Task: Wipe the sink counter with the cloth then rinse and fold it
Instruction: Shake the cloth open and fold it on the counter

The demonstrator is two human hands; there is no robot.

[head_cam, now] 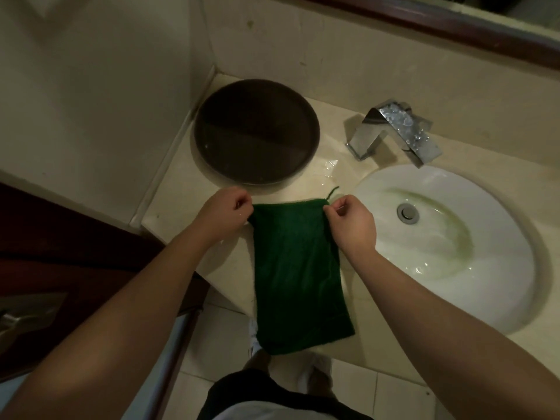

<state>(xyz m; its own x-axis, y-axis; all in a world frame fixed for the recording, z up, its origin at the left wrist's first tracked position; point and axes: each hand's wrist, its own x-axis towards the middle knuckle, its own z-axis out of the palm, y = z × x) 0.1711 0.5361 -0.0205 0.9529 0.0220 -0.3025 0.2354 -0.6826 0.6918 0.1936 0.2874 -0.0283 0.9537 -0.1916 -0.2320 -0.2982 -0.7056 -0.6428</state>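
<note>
I have the green cloth (pixel 298 268) spread lengthwise on the tabletop (pixel 306 183), its near end hanging over the front edge. My left hand (pixel 225 215) pinches the far left corner and my right hand (pixel 353 224) pinches the far right corner. Water beads on the faucet (pixel 397 131) and in the white sink (pixel 448 237), so I judge wiping and rinsing done; folding is under way. A dark round tray (pixel 256 133) sits behind
</note>
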